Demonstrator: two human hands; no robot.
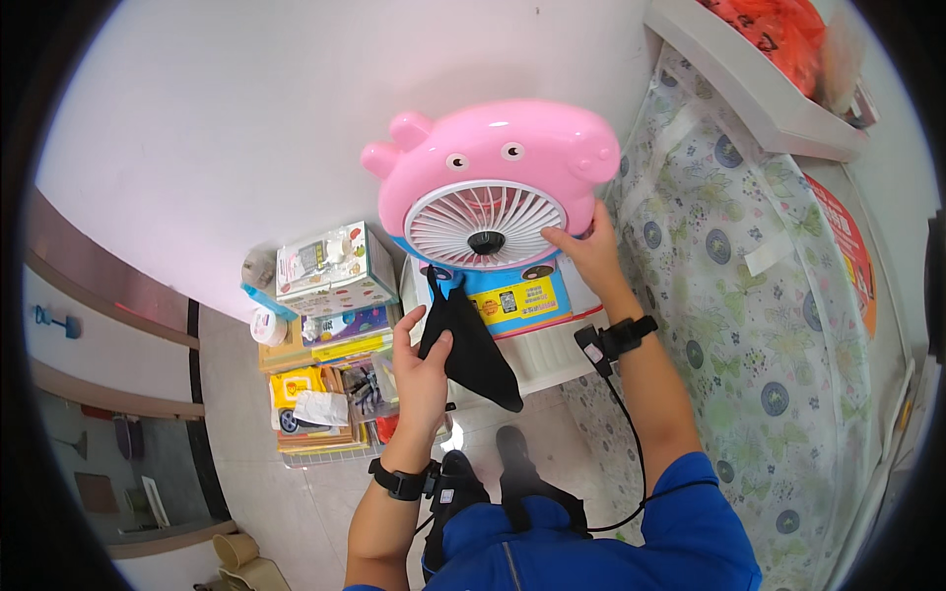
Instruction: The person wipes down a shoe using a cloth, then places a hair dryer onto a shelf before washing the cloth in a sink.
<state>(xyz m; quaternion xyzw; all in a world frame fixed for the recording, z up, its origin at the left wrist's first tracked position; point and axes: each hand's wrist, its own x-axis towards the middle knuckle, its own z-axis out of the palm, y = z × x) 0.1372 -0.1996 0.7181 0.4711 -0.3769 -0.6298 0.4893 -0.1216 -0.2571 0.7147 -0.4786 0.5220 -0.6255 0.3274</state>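
Note:
A pink pig-shaped electric fan [502,140] with a white grille and black hub stands on a blue and yellow printed box or book [517,303]. My right hand [587,247] grips the lower right edge of the fan, its thumb on the grille's rim. From my left hand [427,358] hangs a black cloth [473,351], pinched by the thumb; its upper strap-like ends reach the fan's lower left edge. Beneath the printed box is a white ribbed plastic stand [547,358].
Left of the fan, a white patterned box [332,273], a small white jar [267,327], books and a yellow wipes pack [295,384] are piled up. A floral fabric cover [739,295] rises on the right, under a white shelf [754,81] holding a red plastic bag [783,37].

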